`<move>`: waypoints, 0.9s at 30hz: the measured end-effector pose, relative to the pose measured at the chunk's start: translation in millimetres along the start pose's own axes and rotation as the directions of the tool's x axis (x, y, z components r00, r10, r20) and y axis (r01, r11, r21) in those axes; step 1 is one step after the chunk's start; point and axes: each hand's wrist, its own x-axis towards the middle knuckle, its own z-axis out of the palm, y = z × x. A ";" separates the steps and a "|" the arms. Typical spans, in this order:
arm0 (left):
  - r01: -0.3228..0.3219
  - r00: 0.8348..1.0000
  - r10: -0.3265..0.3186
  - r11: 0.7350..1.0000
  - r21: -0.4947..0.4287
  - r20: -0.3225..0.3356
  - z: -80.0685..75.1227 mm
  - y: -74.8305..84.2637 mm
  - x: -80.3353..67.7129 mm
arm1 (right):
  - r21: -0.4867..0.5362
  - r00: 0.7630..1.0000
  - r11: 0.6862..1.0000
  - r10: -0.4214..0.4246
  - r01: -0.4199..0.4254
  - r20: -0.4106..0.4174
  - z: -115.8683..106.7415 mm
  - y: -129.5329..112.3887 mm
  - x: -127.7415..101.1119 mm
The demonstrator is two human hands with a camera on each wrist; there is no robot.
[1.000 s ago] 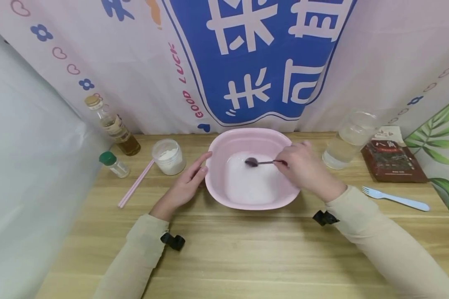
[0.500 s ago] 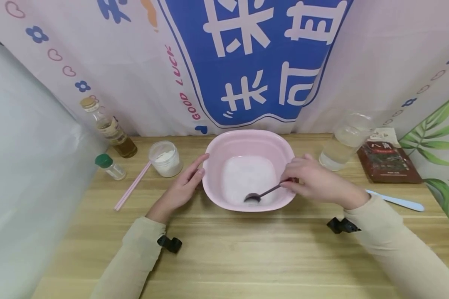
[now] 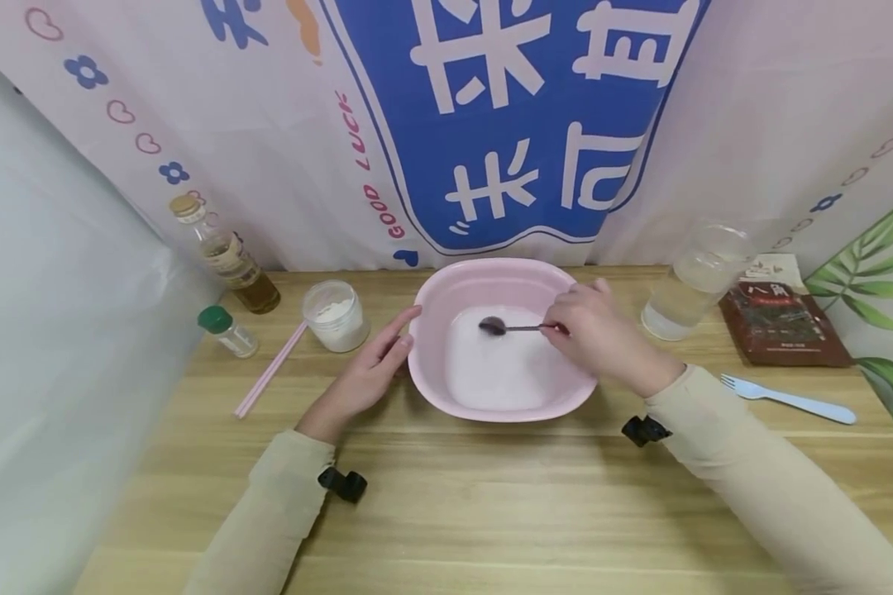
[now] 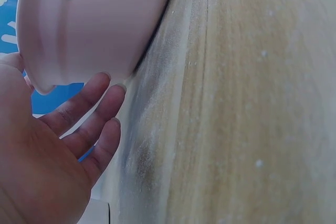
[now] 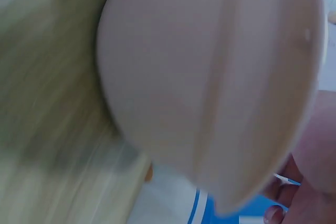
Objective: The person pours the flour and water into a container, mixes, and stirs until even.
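A pink basin (image 3: 430, 364) with cloudy white stuff (image 3: 499, 372) in it stands mid-table. My right hand (image 3: 595, 330) is over the basin's right rim and pinches the handle of a dark spoon (image 3: 493, 326). The spoon's bowl is at the white stuff, toward the far side. On the left, my left hand (image 3: 372, 368) touches the basin's outer wall and rim, its fingers loosely extended, as the left wrist view also shows (image 4: 58, 150). In the right wrist view, the basin (image 5: 163, 66) covers most of the picture and the spoon is hidden.
Left of the basin are a jar of white powder (image 3: 338, 326), pink chopsticks (image 3: 271, 370), a green-capped shaker (image 3: 226, 330) and a corked bottle (image 3: 231, 263). To the right stand a water pitcher (image 3: 677, 297), a brown packet (image 3: 781, 326) and a blue fork (image 3: 789, 398). A printed curtain (image 3: 268, 165) hangs behind.
The spoon has swung from the far side to the near side of the basin, then back to the far side, with my right hand following. The left hand stays at the rim.
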 end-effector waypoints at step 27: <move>0.002 1.000 -0.002 1.000 0.003 0.000 2.1 -2.3 1.6 | 0.304 0.927 0.946 0.208 -0.111 -0.311 1.3 33.4 -88.1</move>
